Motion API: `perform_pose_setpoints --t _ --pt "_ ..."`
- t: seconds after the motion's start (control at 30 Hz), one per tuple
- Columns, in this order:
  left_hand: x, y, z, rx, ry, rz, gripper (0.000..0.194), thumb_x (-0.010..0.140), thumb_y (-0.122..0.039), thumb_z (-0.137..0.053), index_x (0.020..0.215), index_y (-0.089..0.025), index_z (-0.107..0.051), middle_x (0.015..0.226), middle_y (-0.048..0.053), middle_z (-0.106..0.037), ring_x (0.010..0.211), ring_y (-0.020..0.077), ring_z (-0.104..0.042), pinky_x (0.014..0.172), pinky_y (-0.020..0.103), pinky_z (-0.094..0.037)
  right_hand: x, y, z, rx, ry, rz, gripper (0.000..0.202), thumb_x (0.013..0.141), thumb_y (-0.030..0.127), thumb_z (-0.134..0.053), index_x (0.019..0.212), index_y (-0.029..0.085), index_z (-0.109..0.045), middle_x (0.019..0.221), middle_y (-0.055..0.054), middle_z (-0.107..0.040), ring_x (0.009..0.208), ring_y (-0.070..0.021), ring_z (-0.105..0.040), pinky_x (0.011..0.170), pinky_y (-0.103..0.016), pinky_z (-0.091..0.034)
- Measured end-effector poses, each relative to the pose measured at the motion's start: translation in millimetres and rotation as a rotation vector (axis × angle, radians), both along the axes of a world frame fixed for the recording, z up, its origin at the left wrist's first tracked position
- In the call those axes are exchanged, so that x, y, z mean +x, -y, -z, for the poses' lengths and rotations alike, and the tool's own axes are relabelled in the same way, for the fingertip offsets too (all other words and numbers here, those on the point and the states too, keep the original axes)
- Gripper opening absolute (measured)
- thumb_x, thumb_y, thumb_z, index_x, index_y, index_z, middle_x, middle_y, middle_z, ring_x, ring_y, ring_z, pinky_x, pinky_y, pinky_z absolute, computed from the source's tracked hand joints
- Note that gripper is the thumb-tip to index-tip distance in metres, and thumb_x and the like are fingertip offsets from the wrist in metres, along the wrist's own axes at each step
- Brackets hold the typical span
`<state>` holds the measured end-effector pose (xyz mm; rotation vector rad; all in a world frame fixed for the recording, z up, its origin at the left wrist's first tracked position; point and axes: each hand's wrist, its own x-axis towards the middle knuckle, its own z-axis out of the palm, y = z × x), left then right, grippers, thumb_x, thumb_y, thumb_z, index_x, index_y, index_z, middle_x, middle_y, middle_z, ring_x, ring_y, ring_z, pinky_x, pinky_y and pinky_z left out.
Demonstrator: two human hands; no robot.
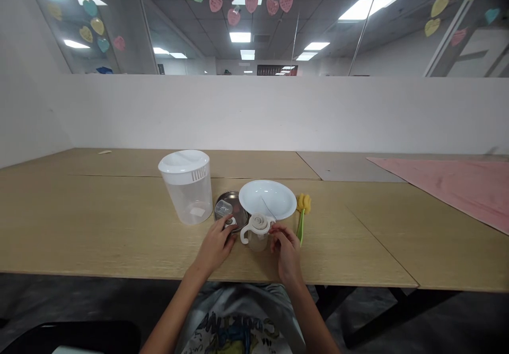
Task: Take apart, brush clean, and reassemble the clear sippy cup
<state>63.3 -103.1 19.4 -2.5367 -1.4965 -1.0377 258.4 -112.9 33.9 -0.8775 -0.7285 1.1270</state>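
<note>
A clear cup with a white swirl-topped lid and two curved side handles (259, 224) stands on the table in front of me. My right hand (287, 248) is closed at its right handle, thumb and fingers together. My left hand (217, 244) reaches to the near rim of a round metal dish (242, 217), its fingers curled against a small white piece (230, 221). Beside that piece in the dish lies a small clear plastic cup (223, 208). A thin, straight strand shows above the lid, in front of a white oval bowl (267, 192).
Left of the dish stands a tall clear bucket with a white lid (193, 192). A yellow flower with a green stem (303, 205) lies right of the bowl. A pink sheet (457, 184) covers the far right of the wooden table (99, 227); a white wall rises behind.
</note>
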Motion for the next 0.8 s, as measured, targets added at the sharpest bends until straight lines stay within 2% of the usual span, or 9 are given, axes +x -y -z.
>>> perform_pose_setpoints --t 0.47,0.63,0.8 --pt "0.3 0.1 -1.6 0.004 0.028 0.003 0.026 0.086 -0.016 -0.045 0.108 -0.014 -0.059 0.128 0.014 -0.047 0.117 0.0265 -0.047 0.098 0.046 -0.043 0.2 0.1 0.4 -0.002 -0.001 -0.001 0.013 0.061 0.025 -0.062 0.070 0.015 -0.064 0.066 0.001 -0.058 0.045 -0.0056 -0.038 0.039 -0.018 -0.030" --pt "1.0 -2.2 -5.3 0.004 0.150 -0.024 0.026 0.088 -0.017 -0.042 0.105 -0.014 -0.061 0.112 0.012 -0.057 0.104 0.0224 -0.056 0.091 0.041 -0.049 -0.7 1.2 -1.5 -0.004 0.001 -0.002 0.012 0.061 0.024 -0.061 0.069 0.016 -0.063 0.065 0.001 -0.058 0.045 -0.0057 -0.038 0.039 -0.018 -0.030" --pt "-0.3 -2.2 -8.5 0.105 0.248 -0.080 0.028 0.088 -0.015 -0.039 0.098 -0.015 -0.065 0.101 0.010 -0.061 0.094 0.0202 -0.059 0.084 0.037 -0.051 0.2 -0.9 1.3 -0.013 0.020 -0.011 0.013 0.062 0.024 -0.060 0.071 0.015 -0.062 0.066 0.001 -0.057 0.045 -0.0058 -0.037 0.040 -0.019 -0.029"
